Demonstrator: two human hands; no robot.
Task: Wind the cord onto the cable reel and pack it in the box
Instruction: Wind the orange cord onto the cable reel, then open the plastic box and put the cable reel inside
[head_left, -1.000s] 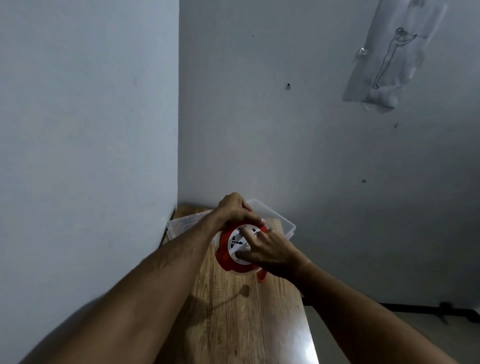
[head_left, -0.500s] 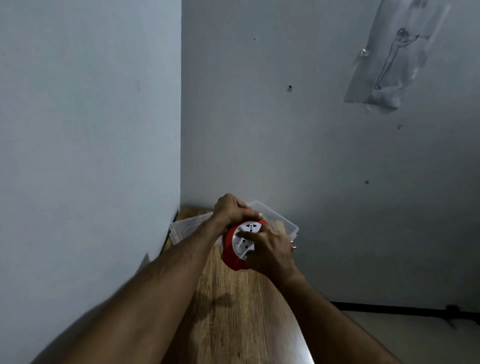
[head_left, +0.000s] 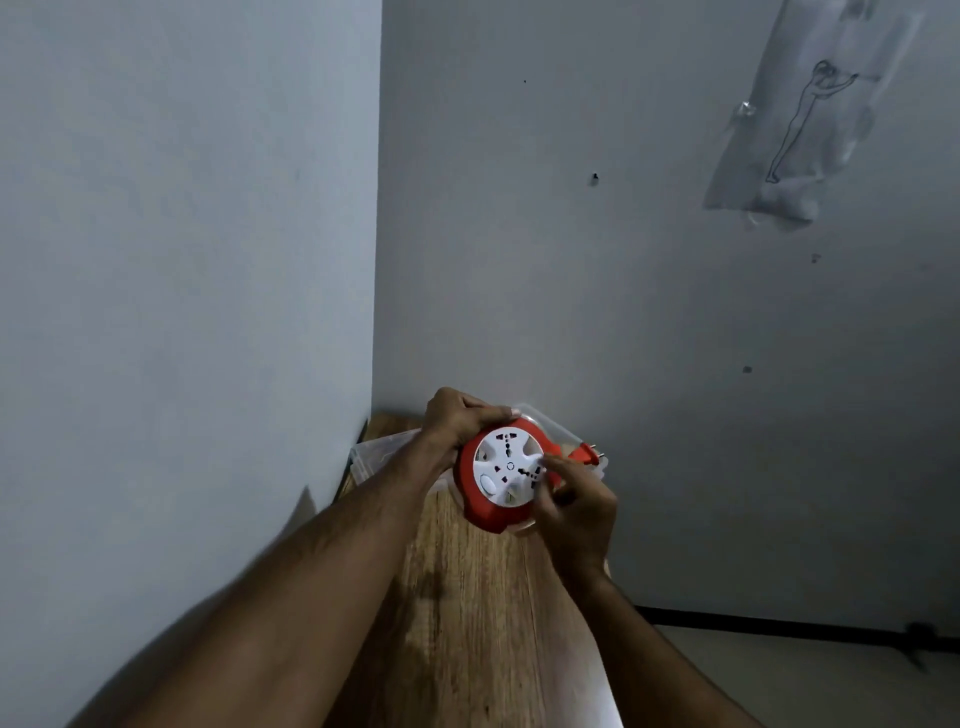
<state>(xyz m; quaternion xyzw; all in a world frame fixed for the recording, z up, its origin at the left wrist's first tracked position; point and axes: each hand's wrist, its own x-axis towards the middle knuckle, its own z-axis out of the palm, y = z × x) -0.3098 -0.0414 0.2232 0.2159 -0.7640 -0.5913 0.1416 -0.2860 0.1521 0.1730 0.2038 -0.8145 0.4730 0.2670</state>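
Two grey walls meet in a corner at the far left, and a narrow wooden tabletop (head_left: 467, 597) runs toward it. I see a clear box (head_left: 558, 430) at its far end, mostly hidden. My left hand (head_left: 457, 418) closes around the far rim of the cable reel (head_left: 501, 480); my right hand (head_left: 574, 501) pinches its right edge. White socket face points at me. An orange plug (head_left: 587, 453) sticks out right; the cord itself is hidden.

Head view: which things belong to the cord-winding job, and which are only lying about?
For the job:
cable reel
plug
clear box
left hand
right hand

Not for the job:
drawing on the wall
wooden table
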